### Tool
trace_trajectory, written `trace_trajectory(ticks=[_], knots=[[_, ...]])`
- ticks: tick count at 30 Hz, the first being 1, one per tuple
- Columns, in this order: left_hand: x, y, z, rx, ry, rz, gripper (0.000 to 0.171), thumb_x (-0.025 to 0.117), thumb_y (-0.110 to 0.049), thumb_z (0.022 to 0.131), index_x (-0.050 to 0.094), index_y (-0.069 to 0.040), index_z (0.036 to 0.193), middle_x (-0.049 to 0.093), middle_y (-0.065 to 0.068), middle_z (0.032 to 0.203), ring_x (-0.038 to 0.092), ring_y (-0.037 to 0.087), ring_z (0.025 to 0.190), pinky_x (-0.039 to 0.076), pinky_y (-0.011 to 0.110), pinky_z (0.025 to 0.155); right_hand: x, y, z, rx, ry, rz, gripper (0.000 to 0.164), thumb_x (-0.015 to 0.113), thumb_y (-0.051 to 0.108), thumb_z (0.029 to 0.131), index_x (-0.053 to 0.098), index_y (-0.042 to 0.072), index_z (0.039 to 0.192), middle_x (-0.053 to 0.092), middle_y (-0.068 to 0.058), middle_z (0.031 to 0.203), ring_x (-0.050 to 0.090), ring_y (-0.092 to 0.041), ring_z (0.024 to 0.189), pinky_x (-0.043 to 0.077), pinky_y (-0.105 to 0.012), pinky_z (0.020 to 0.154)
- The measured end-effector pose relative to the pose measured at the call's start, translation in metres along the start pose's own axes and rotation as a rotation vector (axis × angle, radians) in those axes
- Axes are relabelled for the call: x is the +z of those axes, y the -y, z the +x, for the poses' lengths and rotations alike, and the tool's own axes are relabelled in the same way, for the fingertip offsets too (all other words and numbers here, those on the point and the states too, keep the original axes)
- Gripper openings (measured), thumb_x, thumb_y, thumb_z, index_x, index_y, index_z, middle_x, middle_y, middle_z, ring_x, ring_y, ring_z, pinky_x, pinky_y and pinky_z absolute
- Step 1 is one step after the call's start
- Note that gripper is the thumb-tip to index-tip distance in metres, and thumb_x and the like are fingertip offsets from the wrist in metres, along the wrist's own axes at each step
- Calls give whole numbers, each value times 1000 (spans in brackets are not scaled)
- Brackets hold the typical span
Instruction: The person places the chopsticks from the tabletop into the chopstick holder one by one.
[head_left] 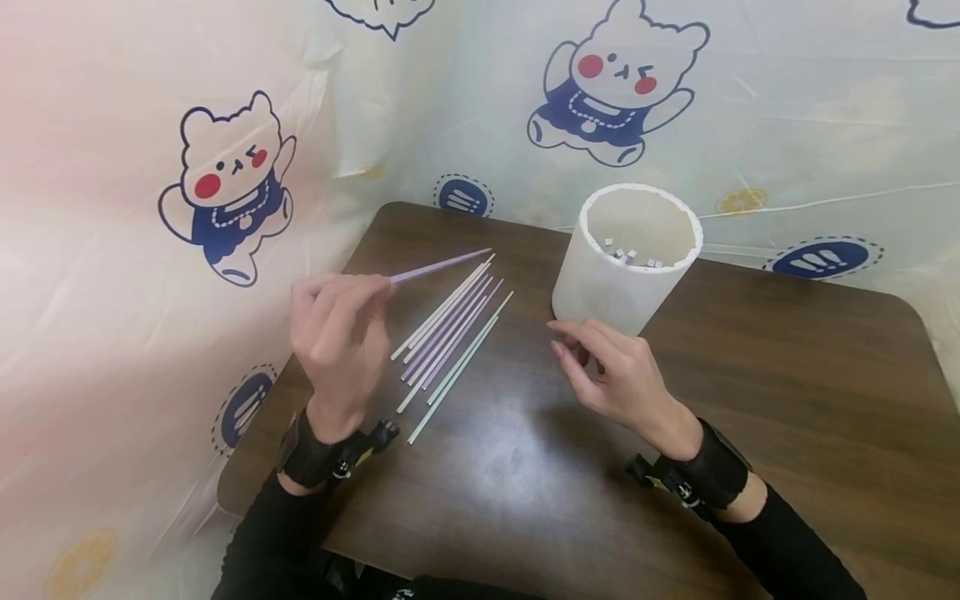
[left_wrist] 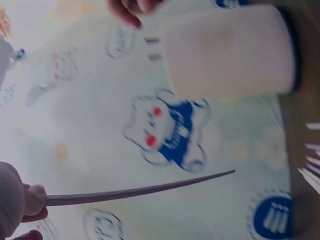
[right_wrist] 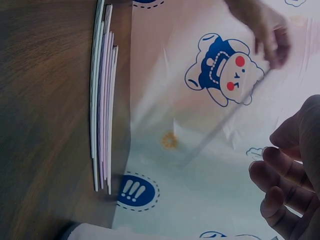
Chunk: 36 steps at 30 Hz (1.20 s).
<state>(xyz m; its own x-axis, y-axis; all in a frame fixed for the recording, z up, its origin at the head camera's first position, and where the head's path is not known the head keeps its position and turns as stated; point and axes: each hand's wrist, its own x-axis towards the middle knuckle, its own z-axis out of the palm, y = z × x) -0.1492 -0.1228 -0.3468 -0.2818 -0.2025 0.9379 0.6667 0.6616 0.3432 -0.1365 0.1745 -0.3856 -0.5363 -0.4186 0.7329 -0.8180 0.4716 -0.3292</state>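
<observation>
My left hand (head_left: 341, 342) pinches one end of a thin purple stick (head_left: 442, 265), raised above the table's left side. The stick points away from the fingers toward the back right. Below it, a loose bundle of white, purple and pale green sticks (head_left: 465, 335) lies side by side on the tabletop. My right hand (head_left: 618, 371) hovers in front of a white cylindrical container (head_left: 600, 287), fingers loosely bent and nothing between them. Inside the container, several small pale square ends show below the rim. In the left wrist view, two stick ends (left_wrist: 152, 40) poke past its mouth.
The dark wooden table (head_left: 787, 367) has a rounded far-right corner. A pale printed curtain (head_left: 465, 100) with cartoon bears hangs close behind the table and along its left side. Each wrist carries a black strap with a small camera.
</observation>
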Motion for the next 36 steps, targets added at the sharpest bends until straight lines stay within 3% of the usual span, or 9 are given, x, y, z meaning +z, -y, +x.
trace_trajectory(ticks=[4,8,12,17,21,26,32,36], knots=[[-6,-30,10,93,-45,-134,12,76,12,76,75,2,82,73,18,76,57,36,78,44,27,82,1,2,4,7,-6,-5,29,63,16,96,68,1,120,65,-1,79,57,-7,65,44,-17,54],[-8,-51,15,218,-119,-262,7,75,6,80,73,1,76,71,18,72,57,34,78,52,29,86,2,5,8,18,-20,-11,39,61,27,101,63,-1,129,68,-2,78,57,-6,61,43,-20,50],[-11,-61,14,335,-139,-347,9,78,-4,84,75,-4,76,72,12,70,58,31,78,53,36,83,2,9,10,-6,-37,-23,45,59,32,103,61,-4,129,68,-2,76,57,-6,60,44,-18,51],[-12,-64,9,418,-110,-428,7,83,-7,81,76,-8,83,75,9,75,59,30,79,52,42,78,2,13,11,-61,-61,-34,33,59,27,103,70,-3,111,65,-2,76,52,-8,59,41,-16,52],[-8,-66,9,453,-118,-460,9,82,-7,82,76,-9,87,74,8,76,59,29,80,51,43,76,0,13,10,-73,-61,-49,32,58,27,103,72,-1,103,64,-1,77,50,-9,58,40,-17,52],[-3,-69,12,448,-99,-482,13,82,-11,85,70,-7,90,74,9,77,58,28,81,49,41,76,-6,11,13,-67,-84,-73,31,59,26,103,71,-2,100,64,-2,76,51,-8,60,42,-20,52],[12,-77,25,412,-40,-469,19,81,-16,86,64,-7,86,75,9,79,58,27,83,48,38,74,-17,3,18,-39,-168,-75,30,61,24,102,70,-4,99,67,-8,77,52,-12,59,41,-22,50],[27,-83,37,408,-8,-493,23,85,-9,80,66,-6,91,79,7,88,60,25,83,48,36,73,-28,-5,23,6,-238,-78,34,61,26,102,70,-6,100,68,-14,76,54,-17,58,38,-20,51]])
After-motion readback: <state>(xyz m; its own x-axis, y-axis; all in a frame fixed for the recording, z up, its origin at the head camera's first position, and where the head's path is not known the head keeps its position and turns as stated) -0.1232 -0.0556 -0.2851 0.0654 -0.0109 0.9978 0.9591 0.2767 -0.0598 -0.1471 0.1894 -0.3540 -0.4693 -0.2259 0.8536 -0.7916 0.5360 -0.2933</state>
